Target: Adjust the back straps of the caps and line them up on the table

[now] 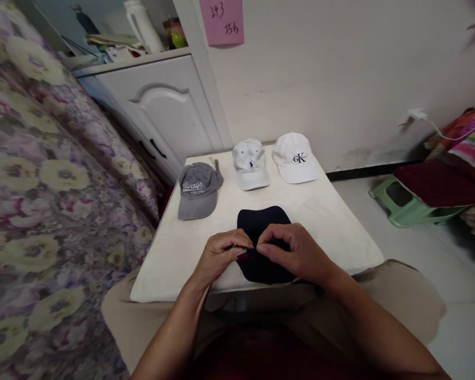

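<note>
A dark navy cap [262, 221] lies on the small white table [340, 221] right in front of me, brim pointing away. My left hand [220, 256] and my right hand [293, 250] meet over its rear half, fingertips pinched together on the cap's back strap. Both hands are closed on the cap. Farther back lie a grey cap [198, 190] with white lettering at the left, a pale blue-white cap [250, 163] in the middle and a white cap [295, 157] with a black logo at the right.
A floral bedspread [43, 184] fills the left side. A white cabinet [158, 111] stands behind the table against the wall. A green stool [409, 206] with a dark red cushion sits on the floor at the right. My knees show under the table's near edge.
</note>
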`<state>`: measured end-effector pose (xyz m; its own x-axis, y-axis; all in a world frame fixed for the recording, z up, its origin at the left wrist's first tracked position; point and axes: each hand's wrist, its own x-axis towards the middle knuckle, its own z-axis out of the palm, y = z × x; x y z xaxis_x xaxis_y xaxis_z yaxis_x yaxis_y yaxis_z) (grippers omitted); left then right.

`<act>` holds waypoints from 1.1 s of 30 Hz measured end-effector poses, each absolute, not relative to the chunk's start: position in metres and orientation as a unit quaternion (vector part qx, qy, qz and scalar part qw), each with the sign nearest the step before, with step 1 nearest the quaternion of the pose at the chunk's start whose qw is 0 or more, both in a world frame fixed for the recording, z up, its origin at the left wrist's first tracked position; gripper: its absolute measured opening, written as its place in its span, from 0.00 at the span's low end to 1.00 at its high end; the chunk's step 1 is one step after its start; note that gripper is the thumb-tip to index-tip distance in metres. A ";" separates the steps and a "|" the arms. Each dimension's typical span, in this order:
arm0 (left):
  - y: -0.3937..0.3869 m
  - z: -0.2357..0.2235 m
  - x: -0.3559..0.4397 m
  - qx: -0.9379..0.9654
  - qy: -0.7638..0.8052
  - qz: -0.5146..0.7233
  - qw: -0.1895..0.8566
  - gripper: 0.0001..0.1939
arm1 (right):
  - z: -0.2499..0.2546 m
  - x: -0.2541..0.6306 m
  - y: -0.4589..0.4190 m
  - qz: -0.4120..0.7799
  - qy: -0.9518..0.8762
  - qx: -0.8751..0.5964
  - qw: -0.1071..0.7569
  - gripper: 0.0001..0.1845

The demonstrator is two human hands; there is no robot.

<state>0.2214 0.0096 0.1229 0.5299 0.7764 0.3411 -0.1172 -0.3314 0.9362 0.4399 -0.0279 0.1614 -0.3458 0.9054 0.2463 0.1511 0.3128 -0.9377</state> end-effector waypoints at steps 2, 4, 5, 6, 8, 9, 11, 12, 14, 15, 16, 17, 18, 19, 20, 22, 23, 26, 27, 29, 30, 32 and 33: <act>0.010 0.123 0.221 0.700 0.240 0.421 0.525 0.07 | 0.162 0.441 -0.027 0.446 -0.692 -0.379 0.423 0.05; 0.010 0.125 0.221 0.701 0.245 0.417 0.524 0.08 | 0.162 0.442 -0.026 0.448 -0.694 -0.376 0.420 0.05; 0.009 0.125 0.222 0.701 0.249 0.416 0.523 0.09 | 0.162 0.442 -0.026 0.450 -0.695 -0.374 0.418 0.05; 0.009 0.126 0.222 0.701 0.254 0.414 0.523 0.10 | 0.162 0.443 -0.026 0.453 -0.695 -0.372 0.416 0.05; 0.009 0.127 0.223 0.700 0.262 0.410 0.522 0.11 | 0.160 0.443 -0.024 0.461 -0.696 -0.362 0.414 0.05; 0.009 0.128 0.223 0.700 0.264 0.410 0.523 0.11 | 0.160 0.443 -0.024 0.465 -0.696 -0.356 0.415 0.05; 0.009 0.128 0.224 0.699 0.263 0.409 0.525 0.11 | 0.158 0.444 -0.022 0.470 -0.696 -0.345 0.418 0.05; 0.009 0.129 0.224 0.697 0.261 0.410 0.527 0.11 | 0.157 0.444 -0.021 0.472 -0.697 -0.342 0.418 0.05; 0.009 0.129 0.224 0.696 0.257 0.408 0.531 0.09 | 0.155 0.444 -0.020 0.476 -0.698 -0.339 0.414 0.06; 0.009 0.129 0.224 0.697 0.257 0.406 0.533 0.09 | 0.155 0.444 -0.019 0.478 -0.699 -0.339 0.410 0.06; 0.009 0.129 0.224 0.697 0.258 0.402 0.534 0.08 | 0.155 0.445 -0.019 0.481 -0.700 -0.337 0.406 0.06; 0.009 0.129 0.223 0.698 0.260 0.400 0.535 0.08 | 0.155 0.445 -0.018 0.486 -0.699 -0.336 0.402 0.06; 0.009 0.129 0.223 0.698 0.263 0.397 0.535 0.08 | 0.155 0.445 -0.018 0.491 -0.699 -0.335 0.398 0.06; 0.009 0.129 0.223 0.697 0.266 0.396 0.535 0.08 | 0.155 0.446 -0.018 0.496 -0.698 -0.334 0.395 0.06; 0.009 0.128 0.223 0.696 0.270 0.395 0.536 0.08 | 0.155 0.447 -0.017 0.501 -0.697 -0.333 0.391 0.06; 0.008 0.128 0.224 0.695 0.277 0.393 0.535 0.10 | 0.155 0.448 -0.016 0.509 -0.696 -0.333 0.383 0.07; 0.008 0.128 0.224 0.695 0.280 0.392 0.534 0.10 | 0.154 0.448 -0.016 0.511 -0.696 -0.332 0.380 0.07; 0.007 0.128 0.225 0.698 0.283 0.389 0.531 0.11 | 0.152 0.449 -0.014 0.517 -0.694 -0.331 0.377 0.07; 0.007 0.129 0.225 0.699 0.284 0.388 0.529 0.12 | 0.151 0.448 -0.014 0.518 -0.691 -0.331 0.379 0.06; 0.007 0.130 0.226 0.702 0.288 0.384 0.527 0.13 | 0.150 0.448 -0.014 0.521 -0.686 -0.333 0.383 0.05; 0.007 0.130 0.226 0.704 0.288 0.383 0.525 0.13 | 0.149 0.447 -0.014 0.521 -0.685 -0.334 0.384 0.05; 0.007 0.131 0.227 0.706 0.286 0.382 0.523 0.13 | 0.148 0.446 -0.014 0.518 -0.684 -0.337 0.387 0.04; 0.006 0.131 0.227 0.707 0.284 0.383 0.523 0.13 | 0.149 0.446 -0.014 0.517 -0.684 -0.339 0.387 0.04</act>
